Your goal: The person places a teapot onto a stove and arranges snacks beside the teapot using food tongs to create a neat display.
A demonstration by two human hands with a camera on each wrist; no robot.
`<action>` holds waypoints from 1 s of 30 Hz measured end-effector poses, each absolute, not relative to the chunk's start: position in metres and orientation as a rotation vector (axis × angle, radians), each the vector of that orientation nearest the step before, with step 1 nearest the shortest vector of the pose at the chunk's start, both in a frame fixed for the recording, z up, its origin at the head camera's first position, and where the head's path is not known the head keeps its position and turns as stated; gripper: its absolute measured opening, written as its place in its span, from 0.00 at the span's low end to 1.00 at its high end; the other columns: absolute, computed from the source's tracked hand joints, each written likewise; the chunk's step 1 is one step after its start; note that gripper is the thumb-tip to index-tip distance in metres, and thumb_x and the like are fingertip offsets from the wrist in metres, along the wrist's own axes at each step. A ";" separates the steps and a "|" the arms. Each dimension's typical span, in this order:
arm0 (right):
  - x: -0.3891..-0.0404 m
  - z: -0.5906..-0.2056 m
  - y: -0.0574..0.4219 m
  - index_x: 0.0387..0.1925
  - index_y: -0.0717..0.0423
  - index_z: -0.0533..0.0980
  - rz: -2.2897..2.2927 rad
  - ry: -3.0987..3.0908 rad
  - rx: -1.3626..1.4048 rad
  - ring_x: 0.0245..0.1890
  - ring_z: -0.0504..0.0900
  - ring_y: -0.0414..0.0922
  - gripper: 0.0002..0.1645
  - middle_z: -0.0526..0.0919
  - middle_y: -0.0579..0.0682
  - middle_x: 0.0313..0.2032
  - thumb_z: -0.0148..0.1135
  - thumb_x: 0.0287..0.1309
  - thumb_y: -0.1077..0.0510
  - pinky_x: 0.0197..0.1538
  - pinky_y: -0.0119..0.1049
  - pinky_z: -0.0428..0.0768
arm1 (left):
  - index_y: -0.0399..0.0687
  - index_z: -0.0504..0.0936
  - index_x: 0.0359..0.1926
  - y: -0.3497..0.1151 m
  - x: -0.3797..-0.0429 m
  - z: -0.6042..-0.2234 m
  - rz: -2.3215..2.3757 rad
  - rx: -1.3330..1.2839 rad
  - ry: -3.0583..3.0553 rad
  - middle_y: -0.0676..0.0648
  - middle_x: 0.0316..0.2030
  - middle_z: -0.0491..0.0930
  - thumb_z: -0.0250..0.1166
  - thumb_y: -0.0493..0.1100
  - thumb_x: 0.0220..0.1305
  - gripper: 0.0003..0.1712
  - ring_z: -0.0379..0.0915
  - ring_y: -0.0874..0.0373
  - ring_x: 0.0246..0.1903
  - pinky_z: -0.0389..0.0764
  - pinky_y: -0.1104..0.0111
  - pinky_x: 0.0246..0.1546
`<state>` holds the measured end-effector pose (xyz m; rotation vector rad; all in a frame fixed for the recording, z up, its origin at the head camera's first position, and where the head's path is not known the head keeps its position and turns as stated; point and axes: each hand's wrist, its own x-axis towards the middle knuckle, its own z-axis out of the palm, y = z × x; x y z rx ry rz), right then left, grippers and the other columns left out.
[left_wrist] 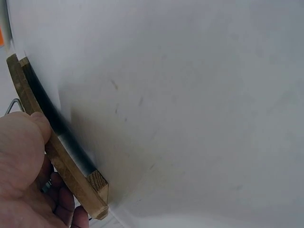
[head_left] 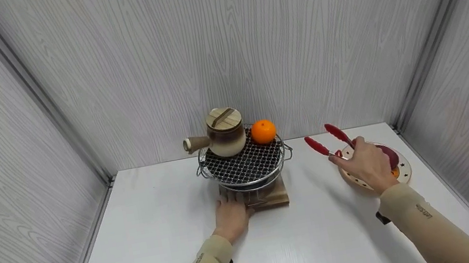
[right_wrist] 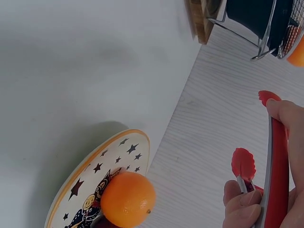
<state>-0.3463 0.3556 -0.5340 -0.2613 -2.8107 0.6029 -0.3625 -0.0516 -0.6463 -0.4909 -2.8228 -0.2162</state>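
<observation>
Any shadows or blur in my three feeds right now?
Head: the right arm throws a soft shadow across the white table; left wrist: a brownish, soft-edged shadow beside the wooden board; right wrist: a soft gray shadow beside the plate.

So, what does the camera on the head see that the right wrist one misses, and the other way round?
Only the head view shows the lidded pot and the left hand gripping the wooden base.

Only the right wrist view shows the painted figure with a smiling yellow face on the plate.

Both show the right hand holding the red tongs, the plate with an orange on it, and, cut off in the wrist view, the grill with a second orange and the wooden base.
</observation>
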 end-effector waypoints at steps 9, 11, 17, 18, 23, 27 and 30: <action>-0.340 -0.541 0.369 0.62 0.69 0.73 0.578 -2.842 -0.293 0.32 0.76 0.52 0.56 0.80 0.58 0.34 0.71 0.63 0.21 0.32 0.43 0.72 | 0.33 0.73 0.77 -0.049 -0.364 -0.648 -0.197 -0.485 -2.811 0.30 0.74 0.77 0.75 0.62 0.70 0.49 0.77 0.30 0.71 0.83 0.41 0.63; -0.339 -0.542 0.372 0.62 0.69 0.73 0.565 -2.851 -0.299 0.31 0.76 0.52 0.56 0.79 0.58 0.33 0.70 0.64 0.21 0.31 0.43 0.72 | 0.33 0.73 0.77 -0.049 -0.364 -0.648 -0.200 -0.477 -2.809 0.30 0.75 0.77 0.76 0.62 0.70 0.49 0.77 0.30 0.71 0.82 0.41 0.64; -0.337 -0.546 0.378 0.59 0.68 0.72 0.545 -2.883 -0.307 0.30 0.77 0.52 0.56 0.78 0.57 0.32 0.69 0.64 0.20 0.30 0.42 0.72 | 0.33 0.72 0.78 -0.051 -0.364 -0.648 -0.204 -0.466 -2.809 0.29 0.76 0.76 0.75 0.62 0.71 0.50 0.76 0.29 0.72 0.82 0.41 0.65; -0.336 -0.547 0.380 0.59 0.68 0.72 0.546 -2.889 -0.309 0.30 0.77 0.52 0.56 0.78 0.57 0.32 0.69 0.64 0.20 0.29 0.41 0.72 | 0.32 0.72 0.78 -0.051 -0.364 -0.648 -0.201 -0.467 -2.807 0.29 0.76 0.76 0.75 0.62 0.71 0.50 0.76 0.29 0.72 0.82 0.41 0.65; -0.333 -0.549 0.384 0.61 0.68 0.71 0.558 -2.904 -0.318 0.31 0.78 0.53 0.56 0.81 0.60 0.35 0.70 0.64 0.20 0.31 0.41 0.76 | 0.32 0.73 0.77 -0.051 -0.363 -0.649 -0.181 -0.476 -2.809 0.28 0.76 0.75 0.74 0.62 0.72 0.48 0.77 0.30 0.71 0.82 0.42 0.65; -0.331 -0.551 0.388 0.64 0.69 0.71 0.576 -2.905 -0.331 0.34 0.81 0.56 0.58 0.84 0.63 0.40 0.70 0.63 0.20 0.36 0.47 0.83 | 0.32 0.73 0.77 -0.051 -0.363 -0.650 -0.180 -0.482 -2.800 0.28 0.76 0.75 0.74 0.62 0.72 0.48 0.76 0.29 0.72 0.82 0.42 0.64; -0.330 -0.553 0.392 0.65 0.69 0.70 0.576 -2.916 -0.354 0.35 0.82 0.58 0.60 0.85 0.65 0.43 0.69 0.63 0.19 0.40 0.53 0.87 | 0.33 0.73 0.77 -0.052 -0.364 -0.650 -0.171 -0.488 -2.793 0.27 0.75 0.75 0.75 0.63 0.71 0.49 0.74 0.29 0.74 0.82 0.42 0.63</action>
